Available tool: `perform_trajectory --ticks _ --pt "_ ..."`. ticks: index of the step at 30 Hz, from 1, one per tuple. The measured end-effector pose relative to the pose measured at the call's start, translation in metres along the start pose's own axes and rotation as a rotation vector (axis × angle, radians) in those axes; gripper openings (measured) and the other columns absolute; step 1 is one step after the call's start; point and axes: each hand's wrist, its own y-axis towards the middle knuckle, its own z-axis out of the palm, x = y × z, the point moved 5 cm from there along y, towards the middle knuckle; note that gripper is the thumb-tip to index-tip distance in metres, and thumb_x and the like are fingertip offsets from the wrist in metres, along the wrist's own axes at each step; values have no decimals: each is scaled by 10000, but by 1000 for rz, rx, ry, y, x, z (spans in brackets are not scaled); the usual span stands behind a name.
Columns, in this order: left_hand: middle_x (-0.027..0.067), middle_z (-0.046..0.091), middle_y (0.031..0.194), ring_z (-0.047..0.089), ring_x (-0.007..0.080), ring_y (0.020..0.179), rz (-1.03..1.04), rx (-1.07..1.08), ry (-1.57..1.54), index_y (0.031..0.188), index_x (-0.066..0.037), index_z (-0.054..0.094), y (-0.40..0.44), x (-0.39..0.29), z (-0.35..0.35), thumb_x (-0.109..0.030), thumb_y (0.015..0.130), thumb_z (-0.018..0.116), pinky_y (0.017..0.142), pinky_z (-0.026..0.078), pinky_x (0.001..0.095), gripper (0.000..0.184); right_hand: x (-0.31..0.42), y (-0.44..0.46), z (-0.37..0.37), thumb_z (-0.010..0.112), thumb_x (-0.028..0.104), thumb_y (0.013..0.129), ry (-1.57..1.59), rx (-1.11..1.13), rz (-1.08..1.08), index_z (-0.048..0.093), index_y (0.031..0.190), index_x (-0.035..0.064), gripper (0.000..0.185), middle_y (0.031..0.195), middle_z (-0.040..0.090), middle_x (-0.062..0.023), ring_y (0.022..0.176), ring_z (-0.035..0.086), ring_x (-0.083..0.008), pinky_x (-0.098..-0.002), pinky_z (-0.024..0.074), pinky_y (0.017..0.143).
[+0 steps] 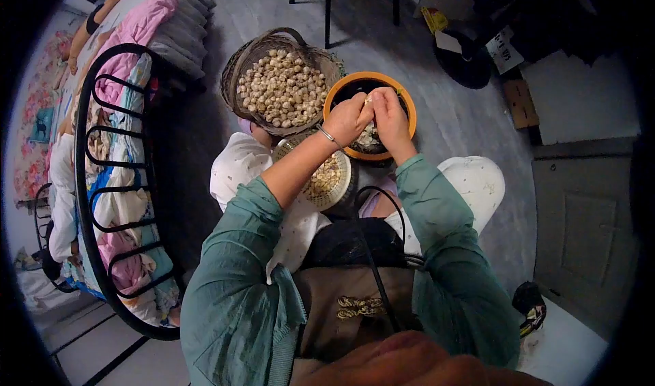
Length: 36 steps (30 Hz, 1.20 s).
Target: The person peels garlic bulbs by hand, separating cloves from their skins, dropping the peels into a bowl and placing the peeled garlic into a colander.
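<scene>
My left hand [349, 119] and my right hand [391, 116] meet over an orange-rimmed tub [411, 108], fingers pinched together. Between the fingertips shows a small pale piece of garlic [369, 101], mostly hidden by the fingers. Papery garlic skins [369, 140] lie inside the dark tub below. To the left of the tub, a woven basket [230, 89] with a handle holds many whole garlic bulbs [282, 88]. A white plastic colander [346, 187] with peeled cloves [323, 181] sits nearer to me, partly covered by my left forearm.
A black metal bed frame [82, 174] with heaped bedding stands at the left, and a person's limb [89, 35] lies on the bed. A dark stool [328, 11] is ahead. A cardboard box [520, 104] and grey door [580, 215] are at the right. A black cable [372, 270] crosses my lap.
</scene>
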Motion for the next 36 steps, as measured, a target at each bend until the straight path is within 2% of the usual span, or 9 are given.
perform_trajectory --ticks 2,4,7,17,19,26,32,34,36 --pt "258 549 704 538 437 695 11 12 -28 843 9 443 0 -1 -2 -329 902 450 594 403 487 343 -1 2 -2 431 239 959 7 -11 -10 525 961 58 204 809 534 4 705 495 -73 -228 427 632" --pt "252 551 715 544 430 706 5 76 2 859 7 436 -1 -3 -3 -371 912 450 594 405 482 382 -8 1 -2 411 261 964 103 20 235 524 957 92 204 749 502 32 581 442 -44 -195 362 474" --pt "244 552 720 550 421 719 44 48 -6 859 0 440 0 1 -2 -402 914 450 594 409 473 406 -7 -2 -1 401 281 965 267 64 317 511 966 124 191 704 464 54 506 380 -26 -176 268 391" --pt "202 566 704 563 403 695 18 -144 7 830 -29 477 -4 -9 -5 -347 941 389 595 432 469 349 2 -10 10 386 293 973 400 46 336 497 980 106 218 699 457 38 535 393 -32 -181 305 424" --pt "201 568 707 562 408 694 18 -135 109 828 -31 486 -3 -11 -6 -349 949 353 600 434 481 366 3 -10 9 384 282 975 256 18 194 508 971 86 233 694 457 34 538 392 -35 -190 323 441" --pt "208 569 724 558 414 701 37 -103 101 821 -29 488 -1 -6 -1 -377 955 304 607 433 492 417 4 -9 5 369 254 978 135 -38 95 519 959 72 236 692 460 29 544 399 -36 -202 347 463" --pt "219 560 716 555 416 716 187 -61 184 883 -21 456 -1 -21 -5 -370 949 342 607 431 484 372 -3 -4 3 363 267 978 223 -9 155 518 951 83 242 680 465 32 533 406 -38 -190 336 445" --pt "221 552 703 551 416 714 14 15 63 885 -21 431 0 -15 -5 -362 932 392 605 422 480 346 -4 -7 3 359 292 978 376 -2 335 520 953 99 252 674 466 35 517 403 -35 -179 315 419" --pt "226 548 700 545 421 710 17 19 38 873 -19 423 1 -11 -4 -351 923 408 602 415 482 336 -3 -8 1 359 298 978 400 15 362 521 955 105 253 675 468 35 514 403 -33 -176 307 412"
